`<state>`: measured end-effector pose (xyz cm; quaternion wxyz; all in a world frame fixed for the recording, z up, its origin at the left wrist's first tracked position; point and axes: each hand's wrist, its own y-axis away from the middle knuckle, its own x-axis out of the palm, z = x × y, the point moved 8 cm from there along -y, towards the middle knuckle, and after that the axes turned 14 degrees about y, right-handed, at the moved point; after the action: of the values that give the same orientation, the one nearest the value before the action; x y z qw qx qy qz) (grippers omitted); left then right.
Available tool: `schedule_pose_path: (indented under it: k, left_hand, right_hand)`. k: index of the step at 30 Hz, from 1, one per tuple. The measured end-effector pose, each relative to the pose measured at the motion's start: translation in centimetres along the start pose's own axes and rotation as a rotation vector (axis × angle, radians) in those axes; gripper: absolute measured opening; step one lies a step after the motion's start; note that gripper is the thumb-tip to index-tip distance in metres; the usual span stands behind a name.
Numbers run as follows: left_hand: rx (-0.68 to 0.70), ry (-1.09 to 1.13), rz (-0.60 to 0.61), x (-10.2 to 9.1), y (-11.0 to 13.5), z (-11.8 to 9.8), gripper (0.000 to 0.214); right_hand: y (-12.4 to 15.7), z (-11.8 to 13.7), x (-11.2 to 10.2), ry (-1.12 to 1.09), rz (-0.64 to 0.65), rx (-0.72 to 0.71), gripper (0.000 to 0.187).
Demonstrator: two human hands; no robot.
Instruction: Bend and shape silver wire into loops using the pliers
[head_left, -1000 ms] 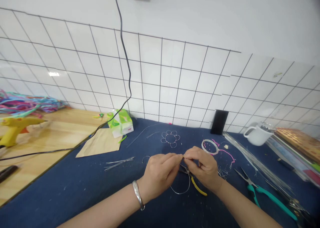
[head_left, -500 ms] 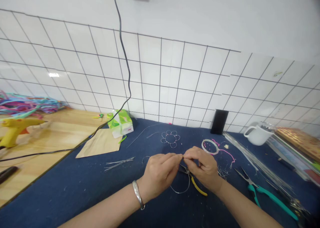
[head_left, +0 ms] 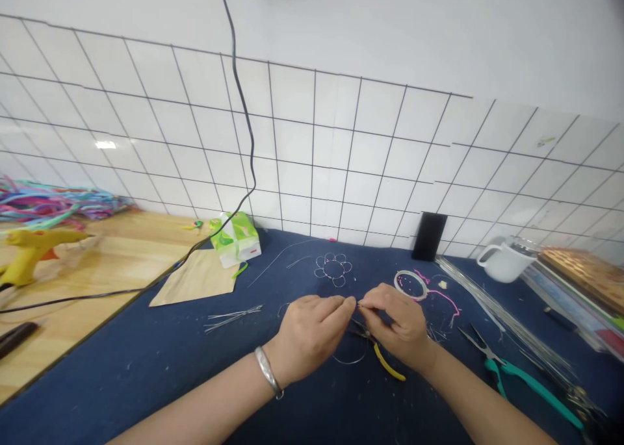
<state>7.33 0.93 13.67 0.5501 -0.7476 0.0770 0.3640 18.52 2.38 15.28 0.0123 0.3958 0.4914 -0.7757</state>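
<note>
My left hand [head_left: 309,334] and my right hand [head_left: 396,318] meet fingertip to fingertip above the blue cloth, each closed in a pinch. A thin wire [head_left: 358,304] shows in the small gap between them; most of it is hidden by the fingers. Below, a curved length of wire [head_left: 348,362] hangs or lies; I cannot tell whether it joins the pinched piece. Pliers with a yellow handle [head_left: 389,363] lie beneath my right hand, partly covered. Beyond the hands is a flower-shaped wire piece [head_left: 333,255] with several loops. A white ring [head_left: 397,289] with pink bits sits beyond my right hand.
Right: teal-handled pliers [head_left: 541,393], a bundle of wires [head_left: 507,318], a white mug [head_left: 507,263], a black block [head_left: 429,237]. Left: cut wires [head_left: 234,316], a tissue pack [head_left: 238,240], a yellow glue gun [head_left: 29,250] on a wooden board, and a black cord [head_left: 252,146].
The fingertips have shifted slightly, and the wire loop below my hands shows less and sits a little lower. Both hands keep their pinch; the surrounding things stay put.
</note>
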Motion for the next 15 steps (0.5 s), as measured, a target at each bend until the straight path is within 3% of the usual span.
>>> schedule_pose_path:
  k: [9,15]
  left_hand:
    - [-0.015,-0.009,0.05,0.6,0.2,0.2,0.023]
    - [-0.002,-0.019,0.189,1.3,0.2,0.2,0.026]
  right_hand:
    - [-0.1,0.6,-0.3,0.114,0.026,-0.085,0.019]
    - [0.1,1.6,0.8,0.349,0.189,-0.169,0.014]
